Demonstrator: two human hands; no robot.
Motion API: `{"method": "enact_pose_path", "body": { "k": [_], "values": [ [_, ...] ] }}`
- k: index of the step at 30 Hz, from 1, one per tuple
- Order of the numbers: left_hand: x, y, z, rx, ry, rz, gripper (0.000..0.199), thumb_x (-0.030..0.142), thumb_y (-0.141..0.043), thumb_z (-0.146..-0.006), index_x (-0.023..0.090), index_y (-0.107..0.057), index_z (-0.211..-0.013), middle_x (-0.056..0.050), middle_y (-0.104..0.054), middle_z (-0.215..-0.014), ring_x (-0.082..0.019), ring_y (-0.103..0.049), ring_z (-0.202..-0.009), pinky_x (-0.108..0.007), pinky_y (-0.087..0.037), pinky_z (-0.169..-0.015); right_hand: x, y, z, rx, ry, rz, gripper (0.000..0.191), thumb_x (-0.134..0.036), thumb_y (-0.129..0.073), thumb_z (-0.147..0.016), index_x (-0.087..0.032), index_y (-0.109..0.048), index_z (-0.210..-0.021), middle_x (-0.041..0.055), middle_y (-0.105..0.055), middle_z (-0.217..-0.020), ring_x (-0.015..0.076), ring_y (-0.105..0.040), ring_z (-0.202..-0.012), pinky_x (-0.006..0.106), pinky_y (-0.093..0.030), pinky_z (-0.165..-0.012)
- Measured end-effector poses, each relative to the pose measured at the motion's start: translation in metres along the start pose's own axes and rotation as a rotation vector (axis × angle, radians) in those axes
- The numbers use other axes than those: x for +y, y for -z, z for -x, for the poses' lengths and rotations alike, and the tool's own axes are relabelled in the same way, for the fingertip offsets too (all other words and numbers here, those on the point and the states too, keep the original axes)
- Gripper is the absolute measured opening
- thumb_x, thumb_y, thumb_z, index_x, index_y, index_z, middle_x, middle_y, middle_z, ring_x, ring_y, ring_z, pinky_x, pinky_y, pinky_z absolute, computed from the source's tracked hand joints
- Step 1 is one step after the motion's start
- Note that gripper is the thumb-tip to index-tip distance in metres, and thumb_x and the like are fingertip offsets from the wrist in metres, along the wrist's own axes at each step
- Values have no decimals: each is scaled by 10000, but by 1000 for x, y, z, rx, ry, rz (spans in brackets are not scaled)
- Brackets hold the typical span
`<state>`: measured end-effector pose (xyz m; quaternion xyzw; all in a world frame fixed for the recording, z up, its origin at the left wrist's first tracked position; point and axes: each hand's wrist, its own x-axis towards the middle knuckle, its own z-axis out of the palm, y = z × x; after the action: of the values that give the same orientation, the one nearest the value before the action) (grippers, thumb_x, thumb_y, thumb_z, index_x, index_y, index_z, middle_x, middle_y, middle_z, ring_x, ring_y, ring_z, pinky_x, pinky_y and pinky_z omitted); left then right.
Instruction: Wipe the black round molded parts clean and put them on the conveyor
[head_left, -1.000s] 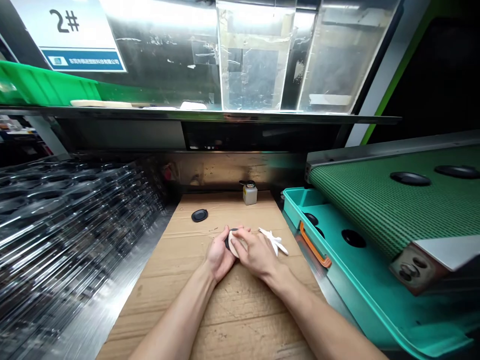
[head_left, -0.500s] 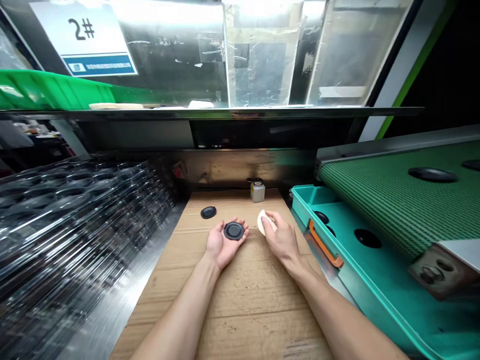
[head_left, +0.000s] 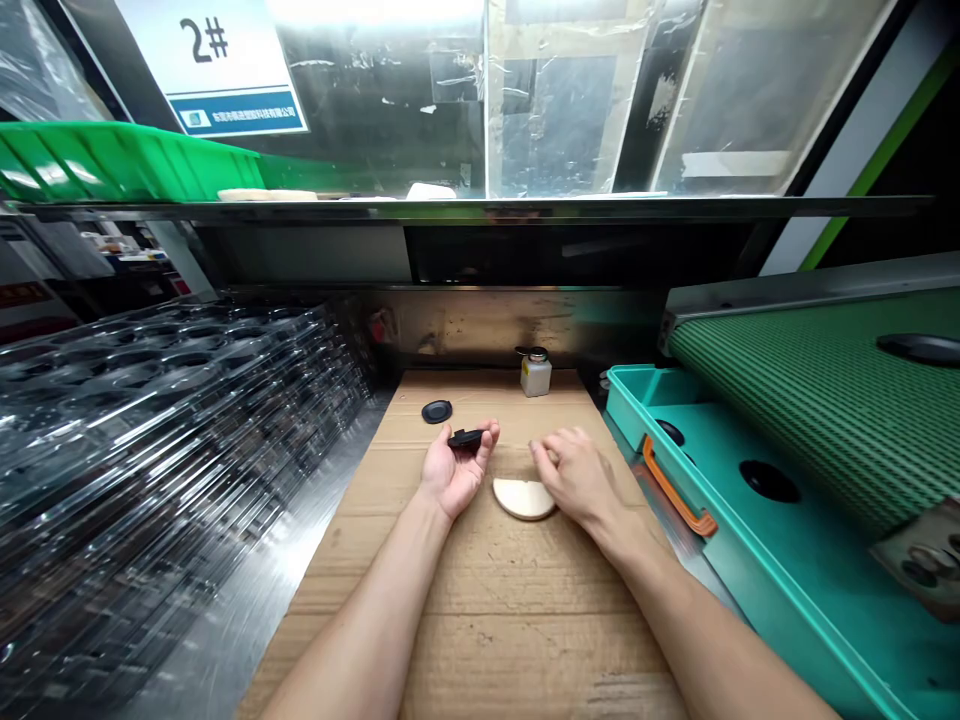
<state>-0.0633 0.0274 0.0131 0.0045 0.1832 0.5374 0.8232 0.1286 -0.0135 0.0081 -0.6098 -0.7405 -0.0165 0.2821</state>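
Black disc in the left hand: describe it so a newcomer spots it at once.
On the cardboard sheet, find the left hand, palm up. The black disc rests tilted on its fingers, unlike the other black disc, which lies flat on the cardboard just beyond.

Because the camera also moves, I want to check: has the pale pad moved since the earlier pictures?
Yes. The pale pad now lies on the cardboard, farther from the bottle, toward the person.
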Motion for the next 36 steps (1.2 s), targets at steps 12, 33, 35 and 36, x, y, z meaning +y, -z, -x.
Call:
{"method": "enact_pose_path", "body": {
  "k": [12,33,35,36],
  "values": [
    [-19,-5,6,2,-3,-312,569,486,-316,-940,-8,-578,-1045,-202,-647,-906,-195,-659,-716,-238,-558,-556,9,4,-6,68,-5,-241,193,-265,-459,-900,-211,-639,-946,50,-613,-894,175,-569,-831,273,-411,-731],
    [-65,-8,9,-183,72,-456,407,427,-386,-942,114,-624,-1044,-135,-680,-1034,-229,-650,-955,-379,-532,-859,-19,2,-2,145,-65,-199,167,-258,-429,-913,-202,-571,-847,52,-599,-869,160,-549,-789,243,-390,-690],
    [-64,-8,9,-133,68,-498,412,418,-386,-943,91,-620,-1032,-154,-686,-995,-221,-663,-895,-359,-564,-781,-10,5,-6,185,-96,-217,179,-271,-427,-918,-200,-565,-828,46,-597,-848,158,-547,-784,242,-388,-693],
    [-62,-9,9,-89,66,-521,426,427,-387,-940,77,-620,-1009,-166,-688,-963,-217,-669,-855,-341,-576,-732,-8,7,-7,197,-90,-254,183,-270,-423,-921,-200,-565,-830,41,-598,-842,154,-548,-788,238,-389,-699]
  ]
}}
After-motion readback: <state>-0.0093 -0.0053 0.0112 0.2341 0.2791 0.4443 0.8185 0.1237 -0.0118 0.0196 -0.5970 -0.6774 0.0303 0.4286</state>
